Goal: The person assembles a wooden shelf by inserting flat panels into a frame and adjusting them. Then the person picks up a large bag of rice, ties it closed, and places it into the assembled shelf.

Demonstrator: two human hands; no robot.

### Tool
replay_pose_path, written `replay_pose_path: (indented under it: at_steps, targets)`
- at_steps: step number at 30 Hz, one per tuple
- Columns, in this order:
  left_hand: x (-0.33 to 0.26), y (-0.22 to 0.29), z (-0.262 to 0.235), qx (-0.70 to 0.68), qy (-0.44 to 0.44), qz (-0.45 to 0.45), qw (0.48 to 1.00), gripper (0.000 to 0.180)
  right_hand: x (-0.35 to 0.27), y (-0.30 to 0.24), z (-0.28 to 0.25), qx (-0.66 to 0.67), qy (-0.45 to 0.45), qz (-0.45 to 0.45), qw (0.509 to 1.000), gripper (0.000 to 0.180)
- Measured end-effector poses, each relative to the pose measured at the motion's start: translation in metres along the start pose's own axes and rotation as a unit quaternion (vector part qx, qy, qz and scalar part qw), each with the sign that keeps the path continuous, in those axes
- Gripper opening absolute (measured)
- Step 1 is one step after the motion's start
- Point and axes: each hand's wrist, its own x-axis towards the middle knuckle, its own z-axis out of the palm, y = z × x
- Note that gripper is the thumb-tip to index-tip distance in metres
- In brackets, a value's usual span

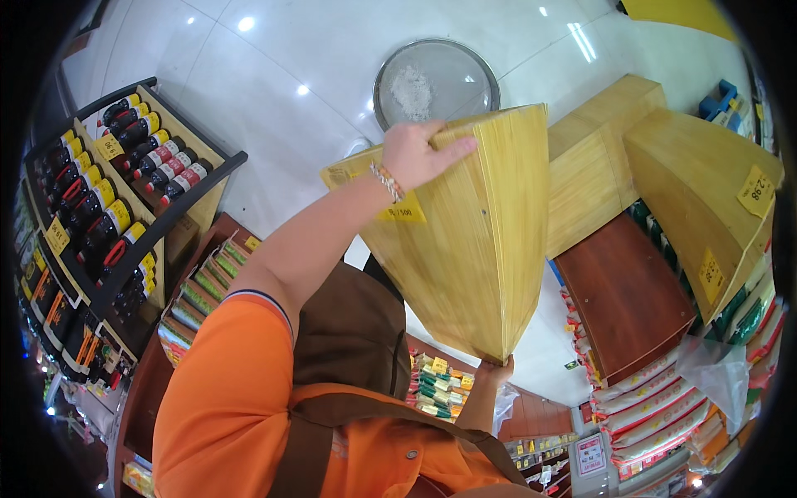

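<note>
A big, pale wooden box (pixel 452 241) is tilted in front of my body, with yellow price tags (pixel 400 212) on its side. My left hand (pixel 419 158), a beaded bracelet at its wrist, grips the box's far upper edge, the thumb lying on the outside. At the box's near lower corner, my right hand (pixel 496 372) holds on from below, its fingers partly hidden. What the box contains does not show. Beyond it on the floor is a round, metal-rimmed sieve (pixel 457 87) with white powder (pixel 411 91) in it.
Black-framed shelving with dark bottles (pixel 174 170) stands at the left. On the right are more wooden boxes (pixel 602 162), a reddish-brown wooden block (pixel 627 290) and stacked packaged bags (pixel 647 402). A clear plastic bag (pixel 716 373) hangs there. The pale tiled floor (pixel 290 50) reflects lights.
</note>
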Motion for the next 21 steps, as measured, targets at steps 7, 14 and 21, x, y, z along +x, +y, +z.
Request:
replay_pose_path:
  at_steps: [7, 14, 21]
  targets:
    - [0.074, -0.021, -0.021, -0.016, -0.035, -0.140, 0.989, 0.069, -0.056, -0.016, 0.063, -0.016, -0.052, -0.059, 0.997, 0.046]
    - [0.118, -0.044, -0.030, -0.001, -0.017, -0.173, 0.985, 0.077, -0.118, -0.033, 0.108, -0.023, -0.067, -0.075, 0.995, 0.048]
    - [0.130, -0.051, -0.032, -0.051, -0.053, -0.178, 0.981, 0.076, -0.162, -0.044, 0.129, -0.053, -0.043, -0.095, 0.993, 0.048]
